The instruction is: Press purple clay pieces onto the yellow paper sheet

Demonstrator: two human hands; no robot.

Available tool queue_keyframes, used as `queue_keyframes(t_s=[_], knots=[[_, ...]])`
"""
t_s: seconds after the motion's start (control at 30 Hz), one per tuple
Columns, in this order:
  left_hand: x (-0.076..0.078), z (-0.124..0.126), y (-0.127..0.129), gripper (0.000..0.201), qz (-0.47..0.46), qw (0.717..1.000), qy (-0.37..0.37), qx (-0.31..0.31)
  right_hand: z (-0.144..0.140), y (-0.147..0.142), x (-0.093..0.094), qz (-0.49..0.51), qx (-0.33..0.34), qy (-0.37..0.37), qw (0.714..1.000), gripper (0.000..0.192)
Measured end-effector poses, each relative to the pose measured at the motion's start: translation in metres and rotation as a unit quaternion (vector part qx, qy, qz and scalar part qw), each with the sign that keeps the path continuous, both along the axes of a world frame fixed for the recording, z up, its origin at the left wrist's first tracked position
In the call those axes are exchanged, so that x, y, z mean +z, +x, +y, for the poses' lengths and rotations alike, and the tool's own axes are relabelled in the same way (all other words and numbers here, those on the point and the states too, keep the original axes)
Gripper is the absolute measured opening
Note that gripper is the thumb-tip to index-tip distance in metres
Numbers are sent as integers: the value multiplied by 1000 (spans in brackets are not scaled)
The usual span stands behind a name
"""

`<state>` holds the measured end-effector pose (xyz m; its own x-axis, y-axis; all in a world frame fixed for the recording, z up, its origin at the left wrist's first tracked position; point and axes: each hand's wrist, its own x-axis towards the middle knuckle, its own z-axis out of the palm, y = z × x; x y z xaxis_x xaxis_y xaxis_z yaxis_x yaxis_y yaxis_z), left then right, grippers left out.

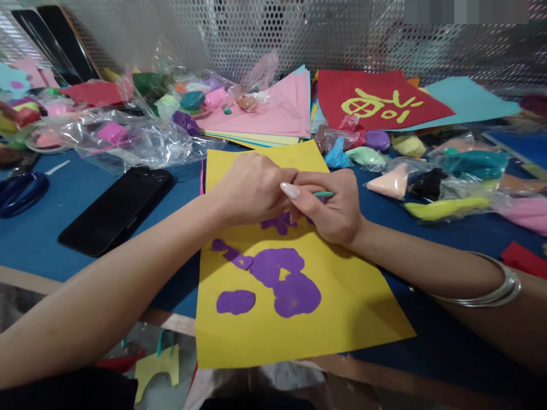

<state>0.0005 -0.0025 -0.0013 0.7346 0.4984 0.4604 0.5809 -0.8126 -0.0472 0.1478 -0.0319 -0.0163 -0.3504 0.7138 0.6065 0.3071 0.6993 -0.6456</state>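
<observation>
A yellow paper sheet (342,307) lies on the blue table in front of me, with flattened purple clay shapes (282,279) pressed onto it. My right hand (337,208) grips a thin green tool (323,194), its lower end hidden among the fingers over a purple clay patch (278,222). My left hand (252,188) rests on the sheet beside it, fingers curled and touching the right hand. Whether it pinches clay is hidden.
A black phone (115,208) lies to the left, blue scissors (19,191) at the far left. Bags of coloured clay (128,136) and a stack of coloured paper (273,114) crowd the back. A red sheet with yellow clay figures (380,102) lies behind. More clay bags (461,182) sit to the right.
</observation>
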Motion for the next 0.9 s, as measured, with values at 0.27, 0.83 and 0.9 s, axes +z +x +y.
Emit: queue_keyframes(t_s=[0.27, 0.83, 0.9], knots=[[2, 1, 1, 40, -3, 1000, -9, 10, 4, 4, -1, 46, 44, -37, 997, 32], [0, 4, -2, 44, -22, 999, 18, 28, 7, 2, -1, 59, 43, -47, 996, 40], [3, 3, -3, 41, -26, 1000, 10, 14, 6, 2, -1, 56, 48, -37, 997, 38]])
